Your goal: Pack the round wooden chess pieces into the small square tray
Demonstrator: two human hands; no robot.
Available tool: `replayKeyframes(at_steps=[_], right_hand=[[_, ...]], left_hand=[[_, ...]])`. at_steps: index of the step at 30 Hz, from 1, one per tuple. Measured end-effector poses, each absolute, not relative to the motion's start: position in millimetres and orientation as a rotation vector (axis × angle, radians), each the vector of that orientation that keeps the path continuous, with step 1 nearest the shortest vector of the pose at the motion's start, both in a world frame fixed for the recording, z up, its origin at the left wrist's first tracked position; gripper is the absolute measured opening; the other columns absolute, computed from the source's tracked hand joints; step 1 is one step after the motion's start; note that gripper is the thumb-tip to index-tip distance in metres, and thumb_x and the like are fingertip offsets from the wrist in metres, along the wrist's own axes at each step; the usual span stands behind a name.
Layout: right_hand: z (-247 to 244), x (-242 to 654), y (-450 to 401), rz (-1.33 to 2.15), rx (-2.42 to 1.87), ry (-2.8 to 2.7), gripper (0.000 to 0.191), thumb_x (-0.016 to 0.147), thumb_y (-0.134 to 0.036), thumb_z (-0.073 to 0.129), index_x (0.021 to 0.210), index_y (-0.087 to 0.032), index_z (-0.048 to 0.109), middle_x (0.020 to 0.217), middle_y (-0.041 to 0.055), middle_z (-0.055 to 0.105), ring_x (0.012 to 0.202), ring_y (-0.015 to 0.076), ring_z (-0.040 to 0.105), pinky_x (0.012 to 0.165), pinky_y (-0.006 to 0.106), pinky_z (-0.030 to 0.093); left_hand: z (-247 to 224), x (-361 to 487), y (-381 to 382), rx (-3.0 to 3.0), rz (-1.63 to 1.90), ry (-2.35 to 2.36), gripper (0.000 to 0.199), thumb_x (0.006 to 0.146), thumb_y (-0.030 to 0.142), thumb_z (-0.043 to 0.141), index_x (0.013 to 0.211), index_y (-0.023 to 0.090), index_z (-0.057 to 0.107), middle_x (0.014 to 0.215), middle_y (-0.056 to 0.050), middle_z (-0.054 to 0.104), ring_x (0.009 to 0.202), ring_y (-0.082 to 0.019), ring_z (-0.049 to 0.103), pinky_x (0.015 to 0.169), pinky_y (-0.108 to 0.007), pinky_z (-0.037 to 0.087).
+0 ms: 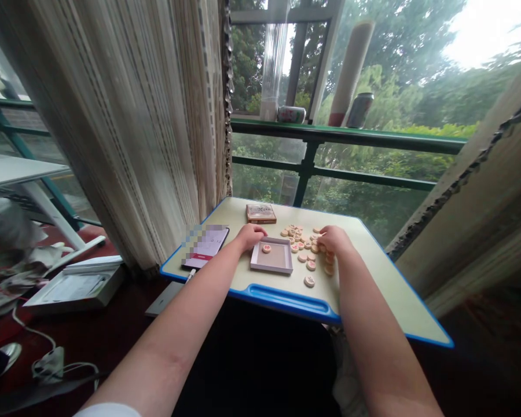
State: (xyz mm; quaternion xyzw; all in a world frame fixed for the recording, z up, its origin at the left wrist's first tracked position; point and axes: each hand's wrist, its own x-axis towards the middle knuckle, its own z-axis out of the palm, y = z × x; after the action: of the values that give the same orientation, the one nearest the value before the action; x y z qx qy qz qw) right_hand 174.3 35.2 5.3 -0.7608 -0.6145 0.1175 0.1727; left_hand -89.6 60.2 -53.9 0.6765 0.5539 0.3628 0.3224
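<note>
My left hand [250, 236] is at the far left corner of a shallow open box [271, 269], with its fingers curled against the rim. Inside the box lies one round Chinese chess piece [266, 249] with a red character. To the right of the box, my right hand [334, 239] bends its fingers down among a scatter of wooden Chinese chess pieces [303, 258]; what its fingertips hold is hidden. Several more pieces [329, 262] line up beneath that wrist. A single piece [309, 281] sits closer to the table's front edge.
A brown patterned box [261, 213] stands at the back of the blue-edged table [382, 289]. On the left lies a tablet [206, 246], partly blurred out. A pen groove [286, 298] runs along the front. Curtains hang on both sides; cans and stacked cups stand on the rail behind.
</note>
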Motion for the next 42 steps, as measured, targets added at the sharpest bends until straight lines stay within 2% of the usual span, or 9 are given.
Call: replayKeyframes(at_steps=[4,7,10,13,24,32,37,42], right_hand=[[15.8,170.9,32.0,0.342,-1.987,-1.834,0.03,0.068,-0.02,0.062,0.096,-0.012,0.068,0.086,0.0082,0.07,0.075,0.0141,0.062,0.062,0.019,0.043],[23.3,164.1,22.8,0.639,-1.803,-1.98,0.026,0.069,-0.025,0.062,0.092,-0.013,0.068,0.081,0.0062,0.069,0.067,0.0129,0.06,0.056,0.019,0.043],[25.2,158.4,16.6,0.826,-1.793,-2.08,0.023,0.068,-0.025,0.062,0.087,-0.013,0.069,0.072,0.005,0.068,0.059,0.012,0.057,0.051,0.02,0.041],[21.0,156.9,18.4,0.883,-1.753,-2.142,0.02,0.066,-0.019,0.062,0.084,-0.014,0.069,0.075,0.0051,0.069,0.063,0.0127,0.059,0.054,0.02,0.043],[10.4,160.3,27.7,0.74,-1.757,-2.321,0.025,0.065,-0.014,0.063,0.088,-0.017,0.072,0.08,0.0031,0.071,0.071,0.014,0.063,0.061,0.02,0.046],[17.2,160.3,24.2,0.475,-1.967,-2.174,0.027,0.067,-0.015,0.062,0.094,-0.016,0.068,0.085,0.0054,0.069,0.065,0.0132,0.06,0.053,0.02,0.042],[12.9,168.4,27.2,0.466,-2.104,-2.224,0.024,0.061,-0.026,0.07,0.082,-0.015,0.07,0.067,0.0043,0.066,0.055,0.0141,0.058,0.048,0.022,0.039],[13.2,167.3,24.4,0.471,-2.141,-2.234,0.018,0.059,-0.018,0.069,0.077,-0.015,0.07,0.059,0.0018,0.063,0.05,0.0124,0.054,0.049,0.023,0.039]], left_hand=[[-51.9,-89.4,59.1,1.754,0.953,1.458,0.026,0.062,0.01,0.048,0.071,0.015,0.071,0.071,-0.002,0.069,0.073,-0.015,0.061,0.072,-0.023,0.048],[-49.1,-89.0,56.1,1.743,0.974,1.445,0.025,0.062,0.011,0.048,0.07,0.014,0.071,0.072,-0.003,0.069,0.074,-0.015,0.061,0.072,-0.024,0.047],[-47.1,-88.7,53.0,1.745,0.985,1.435,0.024,0.062,0.01,0.048,0.069,0.014,0.071,0.071,-0.003,0.069,0.073,-0.015,0.061,0.071,-0.024,0.047],[-46.6,-88.9,51.0,1.759,0.991,1.426,0.024,0.062,0.01,0.048,0.069,0.013,0.071,0.071,-0.003,0.069,0.072,-0.015,0.061,0.071,-0.024,0.047],[-47.8,-89.4,48.1,1.763,0.989,1.417,0.024,0.063,0.011,0.049,0.072,0.012,0.071,0.073,-0.004,0.069,0.073,-0.015,0.061,0.074,-0.025,0.047],[-44.7,-89.5,45.5,1.773,0.975,1.445,0.023,0.062,0.012,0.05,0.072,0.013,0.071,0.072,-0.004,0.069,0.073,-0.016,0.061,0.073,-0.025,0.047],[-47.0,-90.5,47.7,1.783,0.965,1.448,0.024,0.061,0.013,0.049,0.072,0.014,0.071,0.071,-0.003,0.068,0.072,-0.016,0.06,0.071,-0.025,0.046],[-50.6,-91.8,51.8,1.779,0.965,1.44,0.025,0.06,0.013,0.05,0.072,0.013,0.071,0.069,-0.003,0.068,0.07,-0.015,0.059,0.07,-0.025,0.046]])
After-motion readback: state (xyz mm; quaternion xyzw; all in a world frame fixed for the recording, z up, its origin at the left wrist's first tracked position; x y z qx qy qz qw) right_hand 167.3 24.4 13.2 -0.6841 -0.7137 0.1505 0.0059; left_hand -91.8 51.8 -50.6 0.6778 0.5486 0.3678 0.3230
